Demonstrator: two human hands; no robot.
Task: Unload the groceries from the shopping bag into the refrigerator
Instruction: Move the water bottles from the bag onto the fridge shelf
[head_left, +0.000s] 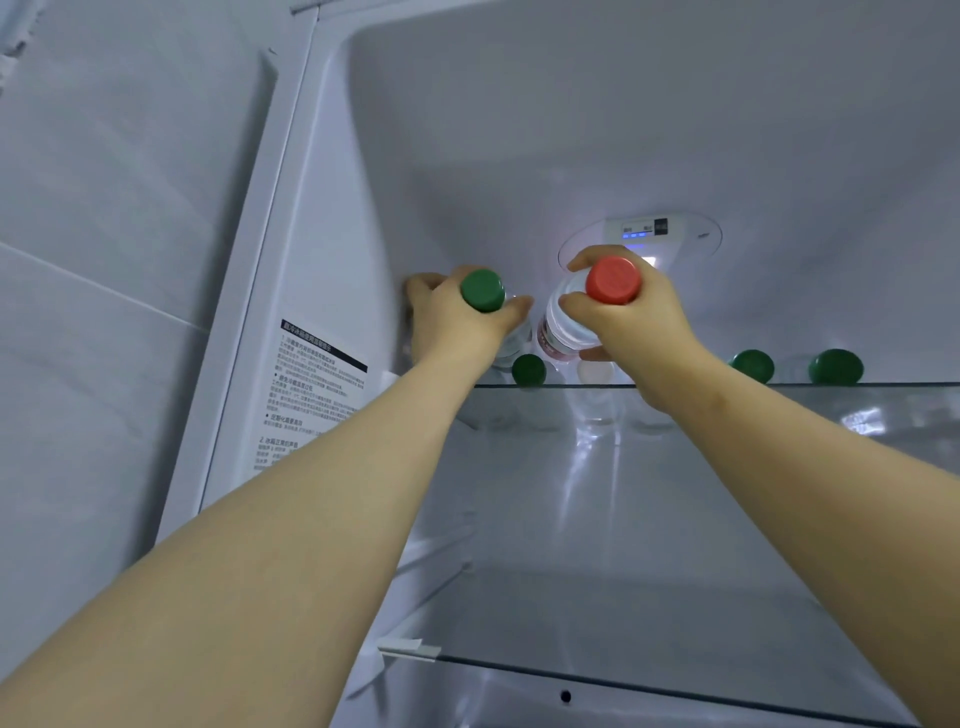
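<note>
Both my arms reach up into the open refrigerator, above its top glass shelf (883, 385). My left hand (457, 322) grips a clear bottle with a green cap (483, 291), close to the left inner wall. My right hand (628, 322) grips a clear bottle with a red cap (613, 280) and a pink label, tilted with the cap toward me. The two bottles are side by side, just above the shelf. Most of the left bottle's body is hidden by my hand.
Three more green-capped bottles (528, 370) (753, 365) (835, 367) and a white-capped one (595, 371) stand on the top shelf. A control panel (644, 231) glows on the back wall. A lower glass shelf (649, 686) lies below. A printed sticker (311, 384) is on the left frame.
</note>
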